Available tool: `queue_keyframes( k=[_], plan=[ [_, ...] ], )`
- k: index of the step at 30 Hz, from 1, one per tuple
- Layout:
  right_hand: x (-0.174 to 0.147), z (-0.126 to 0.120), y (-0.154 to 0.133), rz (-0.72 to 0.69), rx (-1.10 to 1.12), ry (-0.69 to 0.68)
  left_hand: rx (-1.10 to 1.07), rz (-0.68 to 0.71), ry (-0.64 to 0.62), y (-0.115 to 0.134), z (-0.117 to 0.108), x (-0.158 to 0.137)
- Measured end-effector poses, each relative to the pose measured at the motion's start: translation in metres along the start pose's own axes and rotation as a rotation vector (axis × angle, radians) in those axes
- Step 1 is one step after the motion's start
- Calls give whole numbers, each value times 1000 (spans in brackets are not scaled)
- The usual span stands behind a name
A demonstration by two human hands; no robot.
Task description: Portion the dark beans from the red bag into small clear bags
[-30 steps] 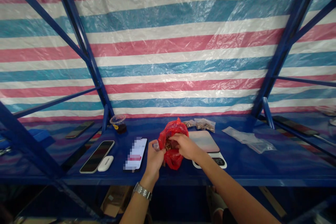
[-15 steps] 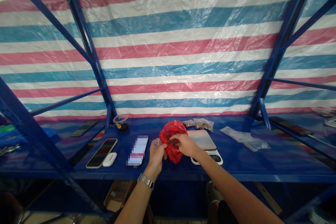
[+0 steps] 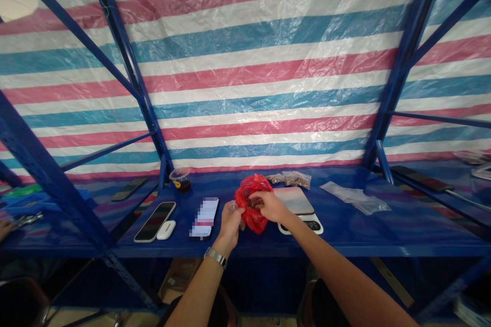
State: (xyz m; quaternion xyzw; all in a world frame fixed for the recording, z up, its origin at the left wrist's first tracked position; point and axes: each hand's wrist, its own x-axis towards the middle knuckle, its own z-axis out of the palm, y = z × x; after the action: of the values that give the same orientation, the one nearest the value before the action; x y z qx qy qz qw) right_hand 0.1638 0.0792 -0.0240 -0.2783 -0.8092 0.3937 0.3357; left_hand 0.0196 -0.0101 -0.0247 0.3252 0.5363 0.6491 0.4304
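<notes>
A crumpled red plastic bag (image 3: 256, 222) stands open on the blue shelf in front of me, with small dark brown pieces (image 3: 253, 202) showing in its mouth. My left hand (image 3: 229, 225) is closed at its left side on a small clear plastic bag (image 3: 232, 206). Some brown bits show just below those fingers. The fingers of my right hand (image 3: 273, 206) reach into the red bag's mouth, bent together around brown pieces; the fingertips are partly hidden. Just right of the red bag lies a white kitchen scale (image 3: 294, 201), partly behind my right wrist.
Filled clear bags (image 3: 297, 179) lie behind the scale, flat clear bags (image 3: 356, 197) to its right. Leftward are a lit phone (image 3: 204, 218), a dark phone (image 3: 155, 222), a white earbud case (image 3: 166, 230) and a cup of dark liquid (image 3: 181, 182). Another person's hand (image 3: 4, 229) shows at the left edge.
The camera view has shifted slightly, moving the left-hand items rightward in the picture. My right fingers have moved a little within the red bag's mouth. Another person's hand now shows at far left.
</notes>
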Motion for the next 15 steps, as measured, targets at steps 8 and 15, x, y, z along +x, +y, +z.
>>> queue_keyframes(
  k=[8,15],
  plan=[
    [14,6,5,23,-25,100,81,83,49,4,-9,7],
    [20,7,18,63,54,188,339,329,258,15,-25,8]
  ],
)
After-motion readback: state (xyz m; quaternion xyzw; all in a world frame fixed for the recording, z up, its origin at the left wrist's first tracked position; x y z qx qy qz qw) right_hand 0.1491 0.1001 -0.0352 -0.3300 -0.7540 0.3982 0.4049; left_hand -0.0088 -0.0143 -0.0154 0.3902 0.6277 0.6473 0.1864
